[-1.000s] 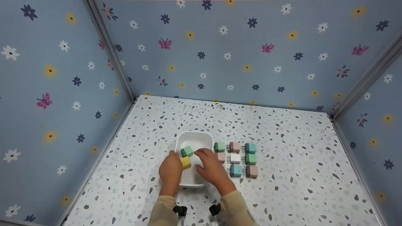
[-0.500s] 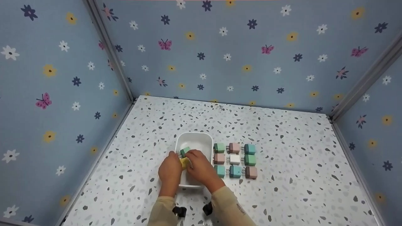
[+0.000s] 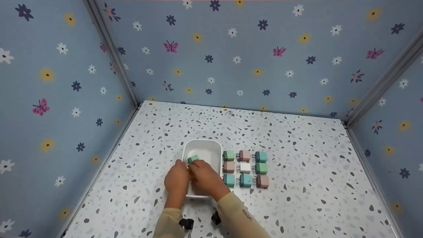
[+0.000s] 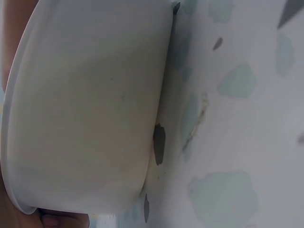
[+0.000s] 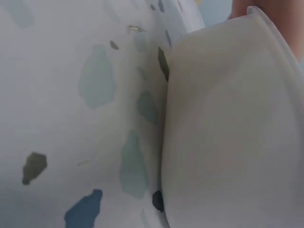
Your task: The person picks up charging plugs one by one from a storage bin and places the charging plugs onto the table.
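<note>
A white plastic tub (image 3: 202, 140) stands on the speckled table. My left hand (image 3: 176, 180) holds its left rim; in the left wrist view fingers (image 4: 66, 220) curl beneath the tub's lip. Reaching inside, my right hand (image 3: 205, 177) has its fingers round a yellow charger plug (image 3: 191, 172), of which only a sliver shows. Beside those fingertips a green charger plug (image 3: 193, 159) lies in the tub. The right wrist view shows mostly the tub's outer wall, so the fingers' grip is hidden there.
Right of the tub, charger plugs stand in neat rows: green, pink and blue ones, with a white plug (image 3: 245, 167) in the middle. Their prongs point left. Flower-patterned panels (image 3: 231, 49) wall in the table (image 3: 314, 172) at the back and sides.
My right hand has moved left and down into the tub, closing over the yellow plug and covering most of it. The left hand has stayed at the rim.
</note>
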A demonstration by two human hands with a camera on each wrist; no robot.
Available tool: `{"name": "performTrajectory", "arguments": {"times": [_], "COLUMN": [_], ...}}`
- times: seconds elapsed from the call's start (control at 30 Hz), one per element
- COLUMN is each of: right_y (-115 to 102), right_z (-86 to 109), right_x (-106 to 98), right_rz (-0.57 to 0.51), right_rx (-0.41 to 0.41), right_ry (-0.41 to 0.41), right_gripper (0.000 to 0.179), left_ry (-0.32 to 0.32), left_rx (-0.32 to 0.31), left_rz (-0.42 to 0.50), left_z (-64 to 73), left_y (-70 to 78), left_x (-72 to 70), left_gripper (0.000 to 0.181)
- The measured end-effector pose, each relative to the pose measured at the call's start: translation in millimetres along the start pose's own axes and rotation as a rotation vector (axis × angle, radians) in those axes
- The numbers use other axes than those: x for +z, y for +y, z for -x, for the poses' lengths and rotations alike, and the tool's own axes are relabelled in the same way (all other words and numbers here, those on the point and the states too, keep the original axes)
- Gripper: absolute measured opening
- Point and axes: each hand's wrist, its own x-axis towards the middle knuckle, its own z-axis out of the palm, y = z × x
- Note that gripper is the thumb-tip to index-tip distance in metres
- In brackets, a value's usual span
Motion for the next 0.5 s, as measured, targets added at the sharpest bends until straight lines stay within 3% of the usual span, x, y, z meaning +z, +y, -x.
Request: {"name": "performTrajectory", "arguments": {"times": [0.17, 0.5], "right_y": [-2.7, -3.3], "right_z": [-1.2, -2.5], "right_x": [0.9, 1.7], "right_rz": [0.023, 0.061], "right_rx": [0.008, -0.006], "right_ry": [-0.016, -0.026], "right_gripper": [0.038, 0.035], "left_ry": [-0.021, 0.004], "left_rx": [-0.01, -0.018], "left_rz": [0.001, 0.016], "left_z": [-1.8, -1.8], "left_y": [-1.2, -0.5], "left_x": [-1.2, -0.3], "left_gripper": [0.032, 0.032]}}
